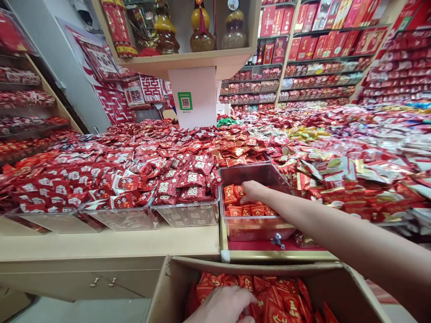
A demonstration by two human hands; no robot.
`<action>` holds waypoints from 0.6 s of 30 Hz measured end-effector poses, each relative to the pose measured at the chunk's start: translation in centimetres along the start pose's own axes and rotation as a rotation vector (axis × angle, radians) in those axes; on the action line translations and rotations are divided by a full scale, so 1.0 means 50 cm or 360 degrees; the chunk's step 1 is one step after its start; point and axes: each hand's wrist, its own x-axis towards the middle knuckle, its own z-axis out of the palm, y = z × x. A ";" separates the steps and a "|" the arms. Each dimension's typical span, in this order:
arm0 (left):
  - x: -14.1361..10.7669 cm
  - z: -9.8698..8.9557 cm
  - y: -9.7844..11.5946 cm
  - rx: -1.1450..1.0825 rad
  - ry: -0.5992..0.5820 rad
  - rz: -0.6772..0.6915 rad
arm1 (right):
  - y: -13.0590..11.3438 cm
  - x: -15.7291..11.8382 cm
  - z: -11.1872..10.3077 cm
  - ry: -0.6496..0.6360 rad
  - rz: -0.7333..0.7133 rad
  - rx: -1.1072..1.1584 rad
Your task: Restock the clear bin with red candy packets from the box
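Observation:
A clear plastic bin (pixel 259 229) holds rows of small red packets with gold lettering (pixel 257 209). My right hand (pixel 254 192) reaches into this bin, its fingers bent down at the packets near the left side; whether it grips one is hidden. Below, an open cardboard box (pixel 350 291) contains a heap of similar red packets (pixel 289 303). Over the left part of that heap lies my left hand (pixel 227 305), back upward, its fingers curled among the packets. What it holds, if anything, cannot be made out.
Neighbouring bins (pixel 188 213) overflow with red packets to the left, and more piles spread right. A white post (pixel 192 114) with a green code stands behind, under a shelf (pixel 188 60). Small metal keys (pixel 278 241) hang below the clear bin.

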 end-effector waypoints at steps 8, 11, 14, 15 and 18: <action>-0.008 0.003 0.008 -0.0131 0.0034 -0.0012 | -0.010 -0.008 -0.018 -0.0212 -0.0023 -0.0081; -0.008 0.002 0.011 -0.0135 0.0034 -0.0023 | -0.009 -0.010 -0.017 -0.0206 -0.0032 -0.0090; -0.008 0.002 0.009 -0.0126 0.0022 -0.0042 | -0.007 -0.008 -0.008 -0.0116 -0.0069 -0.0065; -0.008 0.003 0.009 -0.0120 0.0015 -0.0049 | -0.007 -0.007 -0.005 -0.0079 -0.0076 -0.0045; -0.008 0.004 0.005 -0.0099 0.0003 -0.0078 | -0.009 -0.008 0.000 -0.0033 -0.0058 0.0010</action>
